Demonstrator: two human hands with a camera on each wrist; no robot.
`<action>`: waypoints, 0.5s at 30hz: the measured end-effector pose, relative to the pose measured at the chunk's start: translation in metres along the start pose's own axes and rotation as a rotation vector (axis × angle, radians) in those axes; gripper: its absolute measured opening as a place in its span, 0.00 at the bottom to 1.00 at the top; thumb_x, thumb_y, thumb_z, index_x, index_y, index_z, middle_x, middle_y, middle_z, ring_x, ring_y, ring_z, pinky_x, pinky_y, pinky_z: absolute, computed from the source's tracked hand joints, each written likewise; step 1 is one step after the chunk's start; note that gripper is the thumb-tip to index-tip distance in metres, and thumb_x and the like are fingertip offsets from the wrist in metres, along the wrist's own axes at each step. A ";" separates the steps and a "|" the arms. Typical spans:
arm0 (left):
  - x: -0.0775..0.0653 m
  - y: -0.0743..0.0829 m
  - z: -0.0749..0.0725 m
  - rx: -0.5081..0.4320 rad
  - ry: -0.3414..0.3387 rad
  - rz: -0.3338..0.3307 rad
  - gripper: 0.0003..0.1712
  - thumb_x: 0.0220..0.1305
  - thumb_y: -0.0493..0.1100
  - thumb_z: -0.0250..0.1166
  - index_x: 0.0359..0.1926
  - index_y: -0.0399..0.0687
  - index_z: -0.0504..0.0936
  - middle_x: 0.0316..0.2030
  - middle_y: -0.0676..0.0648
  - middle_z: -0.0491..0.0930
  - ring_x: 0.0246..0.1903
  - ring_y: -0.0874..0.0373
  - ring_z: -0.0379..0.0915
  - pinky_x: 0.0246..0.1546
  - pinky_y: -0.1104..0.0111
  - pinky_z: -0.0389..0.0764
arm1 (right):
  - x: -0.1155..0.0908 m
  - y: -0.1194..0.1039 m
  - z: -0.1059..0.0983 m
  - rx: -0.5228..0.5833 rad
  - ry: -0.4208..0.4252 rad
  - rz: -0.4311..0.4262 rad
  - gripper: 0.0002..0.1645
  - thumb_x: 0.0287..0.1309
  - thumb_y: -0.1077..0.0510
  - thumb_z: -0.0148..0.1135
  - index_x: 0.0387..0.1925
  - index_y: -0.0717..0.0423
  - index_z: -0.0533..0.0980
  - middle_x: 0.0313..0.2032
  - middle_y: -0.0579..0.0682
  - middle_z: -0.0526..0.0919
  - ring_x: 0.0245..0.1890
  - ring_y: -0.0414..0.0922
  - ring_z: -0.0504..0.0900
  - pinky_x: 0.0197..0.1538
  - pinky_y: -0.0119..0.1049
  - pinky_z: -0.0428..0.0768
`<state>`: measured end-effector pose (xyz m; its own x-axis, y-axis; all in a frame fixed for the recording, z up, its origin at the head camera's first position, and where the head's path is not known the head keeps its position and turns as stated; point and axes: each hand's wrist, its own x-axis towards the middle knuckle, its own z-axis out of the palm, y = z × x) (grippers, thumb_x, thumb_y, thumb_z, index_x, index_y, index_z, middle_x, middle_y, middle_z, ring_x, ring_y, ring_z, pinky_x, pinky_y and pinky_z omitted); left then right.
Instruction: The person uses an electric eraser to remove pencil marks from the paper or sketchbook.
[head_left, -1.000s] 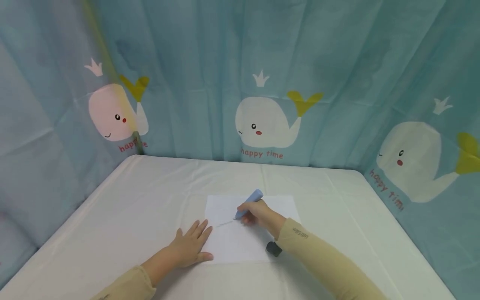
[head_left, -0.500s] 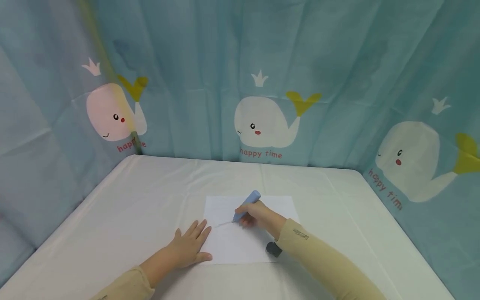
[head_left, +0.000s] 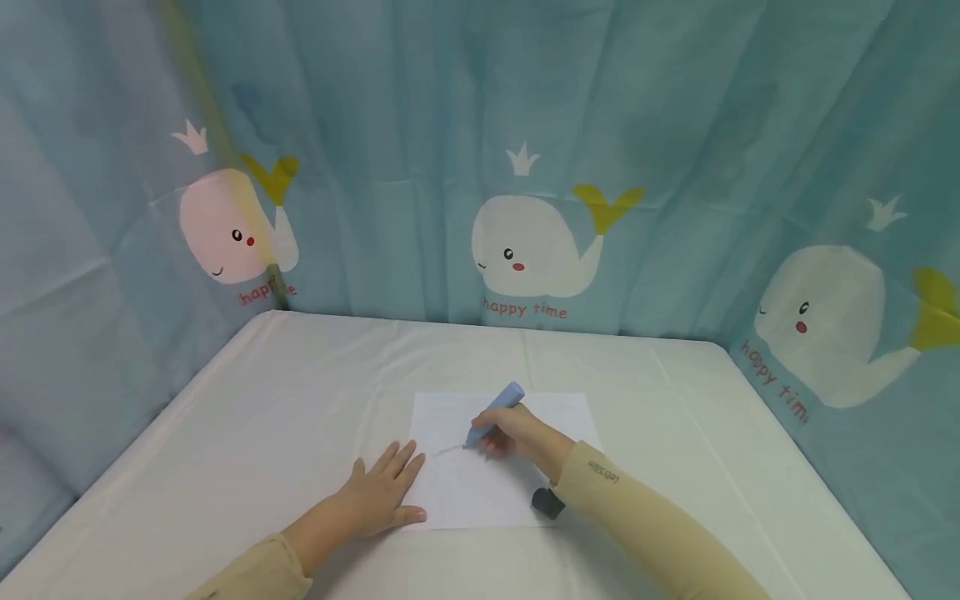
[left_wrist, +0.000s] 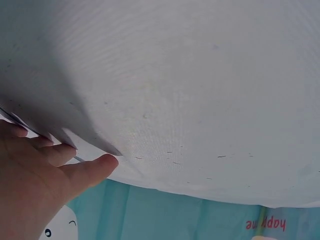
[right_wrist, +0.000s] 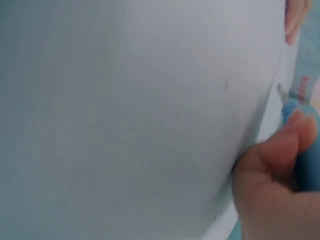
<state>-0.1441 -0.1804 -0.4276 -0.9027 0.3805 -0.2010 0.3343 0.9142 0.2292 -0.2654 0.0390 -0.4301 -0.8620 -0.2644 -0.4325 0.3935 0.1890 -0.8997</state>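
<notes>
A white sheet of paper lies on the white table. My right hand pinches a thick blue pen whose narrow tip points down and left onto the sheet. From that tip a thin faint line runs left across the paper. The right wrist view shows thumb and finger of the right hand wrapped around the blue barrel. My left hand lies flat with fingers spread, its fingertips and thumb at the paper's left edge. In the left wrist view, the left hand reaches in from the left.
A small dark cylindrical object sits at the paper's lower right, partly covered by the right sleeve. The white table has a blue curtain with printed whales behind it and along both sides.
The right hand has drawn the pen a little nearer to me and slightly left, its tip still over the paper. My left hand has stayed in place.
</notes>
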 end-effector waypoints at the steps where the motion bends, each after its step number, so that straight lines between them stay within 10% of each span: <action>1: 0.001 0.000 0.000 0.000 0.002 0.002 0.49 0.64 0.65 0.57 0.71 0.34 0.59 0.73 0.33 0.50 0.72 0.35 0.43 0.57 0.28 0.51 | 0.000 0.000 0.001 0.003 0.010 -0.001 0.12 0.52 0.64 0.65 0.38 0.68 0.76 0.17 0.51 0.77 0.15 0.39 0.73 0.22 0.26 0.73; 15: 0.001 0.000 0.000 0.004 0.001 -0.008 0.49 0.63 0.66 0.58 0.71 0.35 0.59 0.73 0.34 0.51 0.72 0.36 0.43 0.57 0.28 0.52 | 0.001 -0.001 0.004 -0.035 -0.003 0.018 0.18 0.53 0.64 0.65 0.44 0.69 0.74 0.20 0.52 0.78 0.16 0.39 0.73 0.23 0.26 0.73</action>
<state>-0.1451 -0.1798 -0.4280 -0.9055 0.3732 -0.2018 0.3282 0.9176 0.2242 -0.2658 0.0347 -0.4296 -0.8540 -0.2631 -0.4488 0.3974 0.2268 -0.8892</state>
